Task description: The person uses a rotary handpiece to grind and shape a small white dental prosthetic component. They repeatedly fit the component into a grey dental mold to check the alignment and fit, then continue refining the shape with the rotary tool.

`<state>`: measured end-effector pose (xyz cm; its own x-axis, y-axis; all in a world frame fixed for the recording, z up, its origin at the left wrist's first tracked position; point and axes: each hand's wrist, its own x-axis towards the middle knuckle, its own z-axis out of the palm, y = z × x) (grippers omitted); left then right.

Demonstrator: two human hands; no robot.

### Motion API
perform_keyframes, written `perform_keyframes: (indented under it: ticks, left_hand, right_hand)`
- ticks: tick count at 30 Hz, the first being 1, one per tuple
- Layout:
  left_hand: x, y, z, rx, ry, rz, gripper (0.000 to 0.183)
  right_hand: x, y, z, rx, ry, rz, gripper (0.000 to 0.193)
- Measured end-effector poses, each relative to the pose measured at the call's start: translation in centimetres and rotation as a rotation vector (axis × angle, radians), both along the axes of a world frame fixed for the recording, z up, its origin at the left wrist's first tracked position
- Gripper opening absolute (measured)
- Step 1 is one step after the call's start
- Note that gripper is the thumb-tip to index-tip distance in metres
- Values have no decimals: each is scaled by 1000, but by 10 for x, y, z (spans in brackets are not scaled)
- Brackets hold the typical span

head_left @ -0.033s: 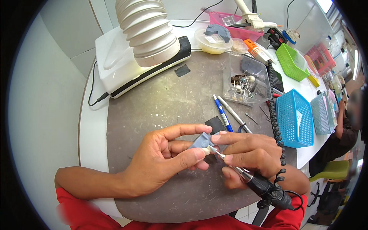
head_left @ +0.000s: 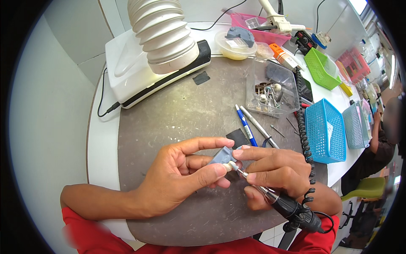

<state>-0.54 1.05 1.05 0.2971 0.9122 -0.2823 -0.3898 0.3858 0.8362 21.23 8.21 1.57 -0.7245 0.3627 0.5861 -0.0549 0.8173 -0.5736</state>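
Over the mat (head_left: 177,110), hands (head_left: 175,173) hold a bluish, cream-edged piece (head_left: 220,156) and black handpiece (head_left: 292,208).

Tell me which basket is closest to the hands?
The bright blue basket, right of the coiled cord. It's nearest the right hand; the others, like the green basket, sit farther away.

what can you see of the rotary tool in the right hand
The rotary tool has a black, plastic-looking body, a ridged silvery front and a slim shank with a pale tip. Gripped near its front by the right hand, it slants up and leftward, tip at the grey-cream piece in the left hand; exact contact is unclear. A coiled black cord reaches its body.
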Motion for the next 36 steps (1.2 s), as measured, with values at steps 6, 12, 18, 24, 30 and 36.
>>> perform_keyframes:
  ticks: [6, 12, 18, 24, 30, 36]
  left_hand:
    - [0, 0, 0, -2, 7, 3, 49]
    - [-1, 0, 3, -11, 7, -9, 50]
    - [-1, -1, 4, -6, 12, -10, 50]
    - [0, -1, 1, -3, 3, -5, 50]
    - [0, 0, 4, 0, 0, -15, 50]
    - [0, 1, 6, -9, -4, -10, 51]
  right_hand:
    - [0, 0, -1, -8, -10, 10, 34]
    - [1, 1, -1, -8, -9, 8, 34]
    - [2, 1, 0, -7, -17, 20, 33]
    - [0, 2, -2, 11, -2, 17, 32]
    - [3, 1, -2, 5, -15, -32, 32]
    - [1, 1, -5, 20, 43, -31, 33]
